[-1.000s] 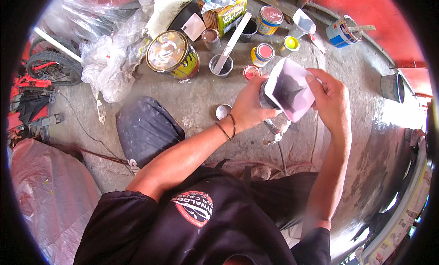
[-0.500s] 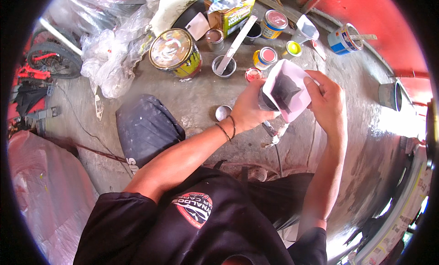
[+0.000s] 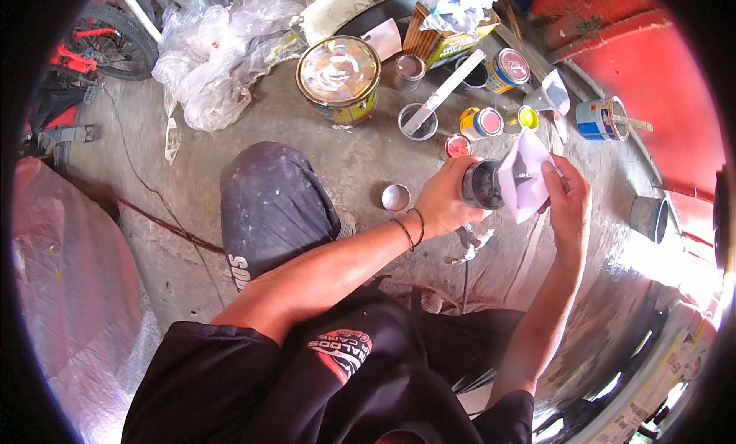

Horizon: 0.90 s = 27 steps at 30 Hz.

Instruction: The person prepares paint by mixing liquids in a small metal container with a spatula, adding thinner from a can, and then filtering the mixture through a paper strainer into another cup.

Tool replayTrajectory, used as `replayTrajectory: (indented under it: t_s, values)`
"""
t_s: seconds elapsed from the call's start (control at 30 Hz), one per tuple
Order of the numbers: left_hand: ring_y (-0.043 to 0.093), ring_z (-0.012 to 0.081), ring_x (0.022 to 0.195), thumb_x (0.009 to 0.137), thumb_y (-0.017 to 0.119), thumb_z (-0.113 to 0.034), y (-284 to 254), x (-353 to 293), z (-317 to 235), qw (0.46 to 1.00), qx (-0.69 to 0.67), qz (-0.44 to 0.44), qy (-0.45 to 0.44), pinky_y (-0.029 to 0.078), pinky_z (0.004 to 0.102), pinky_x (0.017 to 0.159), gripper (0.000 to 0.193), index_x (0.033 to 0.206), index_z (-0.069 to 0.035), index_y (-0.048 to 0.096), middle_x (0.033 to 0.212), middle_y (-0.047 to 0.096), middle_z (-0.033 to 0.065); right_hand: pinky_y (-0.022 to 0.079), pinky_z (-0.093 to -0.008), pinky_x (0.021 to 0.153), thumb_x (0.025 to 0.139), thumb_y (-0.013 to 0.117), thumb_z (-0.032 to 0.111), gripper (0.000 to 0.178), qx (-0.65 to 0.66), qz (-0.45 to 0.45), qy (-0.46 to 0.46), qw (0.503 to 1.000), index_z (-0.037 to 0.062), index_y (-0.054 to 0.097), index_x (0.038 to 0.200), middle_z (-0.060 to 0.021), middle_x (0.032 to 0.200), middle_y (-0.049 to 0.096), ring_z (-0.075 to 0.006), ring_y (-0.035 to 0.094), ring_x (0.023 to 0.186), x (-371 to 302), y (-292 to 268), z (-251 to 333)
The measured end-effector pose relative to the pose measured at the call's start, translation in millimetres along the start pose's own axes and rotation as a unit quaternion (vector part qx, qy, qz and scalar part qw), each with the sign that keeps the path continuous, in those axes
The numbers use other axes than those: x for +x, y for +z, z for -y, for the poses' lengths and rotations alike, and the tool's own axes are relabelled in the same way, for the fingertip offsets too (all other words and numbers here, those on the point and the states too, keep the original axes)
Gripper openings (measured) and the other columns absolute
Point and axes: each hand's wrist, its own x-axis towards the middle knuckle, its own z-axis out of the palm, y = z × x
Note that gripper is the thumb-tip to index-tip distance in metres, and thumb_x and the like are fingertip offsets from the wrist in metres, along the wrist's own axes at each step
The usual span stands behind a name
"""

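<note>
My left hand (image 3: 451,195) is closed around a cup (image 3: 483,185) with a dark inside, tilted so that its mouth shows. In my right hand (image 3: 570,198), pinched between thumb and fingers, is a white paper cone (image 3: 524,185) shaped like a paint strainer. Its wide mouth faces me, and its edge is right beside the cup's rim. Whether the two touch I cannot tell. Below the cup a spray-gun-like tool (image 3: 469,246) with a hose lies on the floor, partly hidden. A small round metal cup (image 3: 395,197) stands left of my left wrist.
Ahead stand a large paint can (image 3: 339,80), a tub (image 3: 418,122) with a stir stick (image 3: 445,93), small paint cans (image 3: 481,123), a red lid (image 3: 458,146) and a blue-white can (image 3: 602,120). Clear plastic sheeting (image 3: 218,68) lies far left. A grey bucket (image 3: 649,218) is at right.
My right hand has drawn the paper cone off to the right of the cup, so the cup's dark mouth now shows. The view has shifted, moving the cans rightward.
</note>
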Motion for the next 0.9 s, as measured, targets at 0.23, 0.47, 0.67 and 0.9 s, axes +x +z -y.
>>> replayTrajectory:
  t_s: [0.23, 0.47, 0.67, 0.9]
  values:
    - [0.061, 0.0328, 0.138, 0.074, 0.096, -0.018, -20, -25, 13, 0.999, 0.005, -0.045, -0.011, 0.048, 0.0413, 0.119, 0.094, 0.154, -0.002, 0.05, 0.145, 0.059, 0.0172, 0.049, -0.026, 0.056, 0.111, 0.069, 0.024, 0.035, 0.131, 0.036, -0.027, 0.99, -0.0013, 0.075, 0.134, -0.0041, 0.086, 0.076, -0.0076, 0.065, 0.067, 52, 29, -12]
    - [0.062, 0.0315, 0.136, 0.074, 0.098, -0.015, -41, -57, -2, 0.998, 0.005, -0.056, -0.022, 0.048, 0.0413, 0.118, 0.092, 0.153, -0.005, 0.051, 0.143, 0.059, 0.0161, 0.051, -0.0285, 0.054, 0.11, 0.07, 0.025, 0.033, -0.005, 0.093, -0.067, 0.993, 0.0045, 0.076, 0.135, -0.0039, 0.076, 0.075, -0.0106, 0.067, 0.06, 130, 137, -81]
    - [0.062, 0.0331, 0.136, 0.074, 0.099, -0.015, -52, -62, -12, 0.999, 0.016, -0.038, 0.006, 0.049, 0.0424, 0.117, 0.092, 0.153, -0.009, 0.052, 0.143, 0.06, 0.0148, 0.059, -0.0415, 0.077, 0.105, 0.071, 0.031, 0.036, -0.12, 0.097, -0.062, 0.986, 0.0117, 0.077, 0.135, -0.0209, 0.089, 0.078, -0.0289, 0.078, 0.079, 131, 173, -76]
    - [0.061, 0.0364, 0.136, 0.072, 0.099, -0.014, -46, -56, -18, 1.0, -0.002, -0.02, 0.01, 0.05, 0.0445, 0.116, 0.094, 0.153, -0.009, 0.052, 0.143, 0.06, 0.0158, 0.059, -0.0311, 0.06, 0.115, 0.05, 0.059, 0.067, 0.049, 0.07, 0.068, 0.994, 0.0113, 0.056, 0.161, -0.0148, 0.104, 0.082, -0.0163, 0.074, 0.07, 111, 139, -81]
